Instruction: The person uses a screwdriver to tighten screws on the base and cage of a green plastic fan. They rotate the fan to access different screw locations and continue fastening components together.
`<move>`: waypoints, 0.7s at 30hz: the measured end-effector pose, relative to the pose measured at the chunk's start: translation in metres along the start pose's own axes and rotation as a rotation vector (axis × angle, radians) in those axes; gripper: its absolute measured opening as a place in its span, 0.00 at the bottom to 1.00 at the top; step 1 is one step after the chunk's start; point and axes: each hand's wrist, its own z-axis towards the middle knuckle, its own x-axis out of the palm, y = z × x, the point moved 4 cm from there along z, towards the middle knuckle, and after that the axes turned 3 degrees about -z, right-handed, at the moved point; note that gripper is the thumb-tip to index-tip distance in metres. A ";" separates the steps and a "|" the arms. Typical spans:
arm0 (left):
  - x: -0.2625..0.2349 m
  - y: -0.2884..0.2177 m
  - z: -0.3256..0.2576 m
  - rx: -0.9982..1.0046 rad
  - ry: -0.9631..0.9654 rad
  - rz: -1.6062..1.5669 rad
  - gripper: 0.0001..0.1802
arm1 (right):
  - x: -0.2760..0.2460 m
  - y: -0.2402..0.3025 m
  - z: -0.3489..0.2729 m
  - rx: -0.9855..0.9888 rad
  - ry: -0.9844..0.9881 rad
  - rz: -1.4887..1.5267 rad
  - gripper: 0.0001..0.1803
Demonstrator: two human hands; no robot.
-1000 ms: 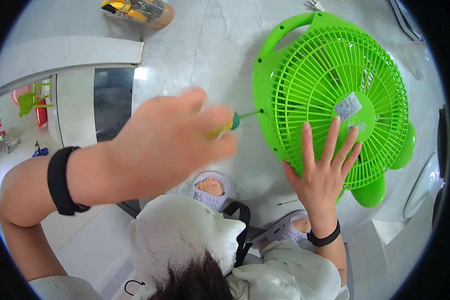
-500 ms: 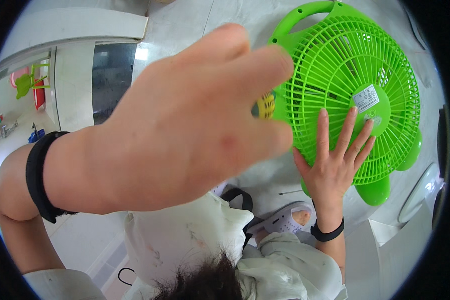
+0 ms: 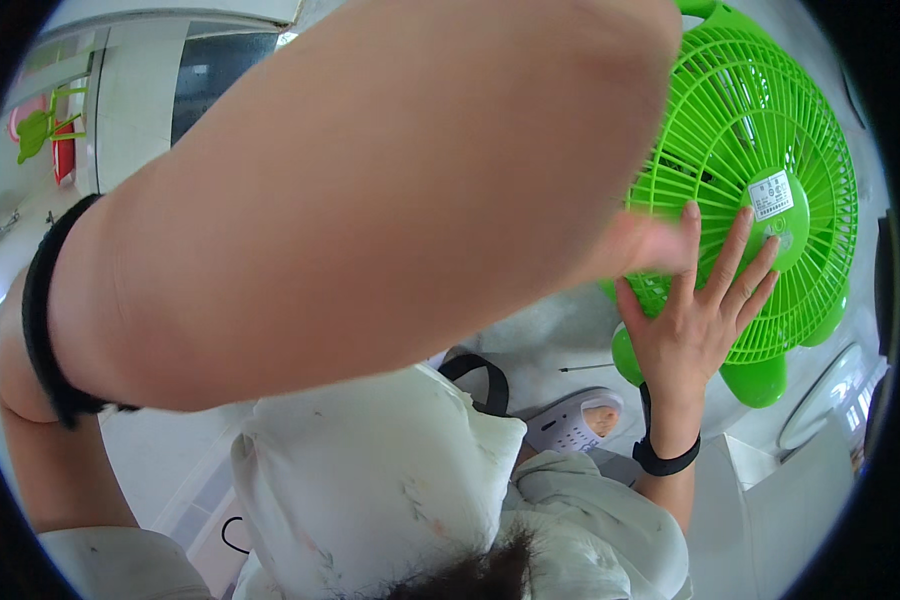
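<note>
A green fan (image 3: 800, 110) with a round slatted grille lies to the right, a white label (image 3: 770, 196) on its hub. My right hand (image 3: 692, 325) rests against the lower left of the grille, fingers spread and stretched out. Very near the camera, my left hand (image 3: 540, 150) reaches across from the left and covers the fan's left side. Its thumb is smeared by motion, and the other fingers are out of sight. Whatever it holds, if anything, is hidden from view.
Below the fan, a thin rod (image 3: 585, 368) lies on the floor near a pale slipper (image 3: 577, 420). A white oval object (image 3: 820, 400) stands at the lower right. Far left are a green chair (image 3: 36, 135) and a faucet (image 3: 2, 228).
My left hand has moved up and right, nearer the camera; the yellow and dark patterned thing between its fingers is now hidden. My right hand and the fan appear slightly further right.
</note>
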 end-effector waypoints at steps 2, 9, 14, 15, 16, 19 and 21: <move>0.003 0.001 0.002 -0.016 0.030 -0.039 0.25 | 0.001 0.000 0.000 -0.004 0.020 -0.014 0.50; 0.011 0.009 -0.006 -0.094 0.111 -0.194 0.26 | -0.001 0.001 0.001 -0.026 0.021 -0.028 0.49; 0.025 0.007 0.001 -0.117 -0.180 -0.290 0.27 | -0.001 0.001 0.001 -0.031 0.012 -0.012 0.51; 0.021 0.004 0.001 -0.051 -0.365 -0.348 0.27 | 0.000 0.001 0.001 -0.036 0.013 -0.030 0.50; 0.022 0.004 0.002 -0.060 -0.440 -0.424 0.27 | 0.001 0.000 0.001 -0.033 0.025 -0.047 0.50; 0.018 0.001 -0.002 -0.076 -0.398 -0.414 0.25 | 0.002 -0.001 0.000 -0.025 0.038 -0.072 0.50; 0.015 -0.003 -0.006 -0.049 -0.324 -0.333 0.25 | 0.003 -0.001 0.000 -0.018 0.044 -0.089 0.50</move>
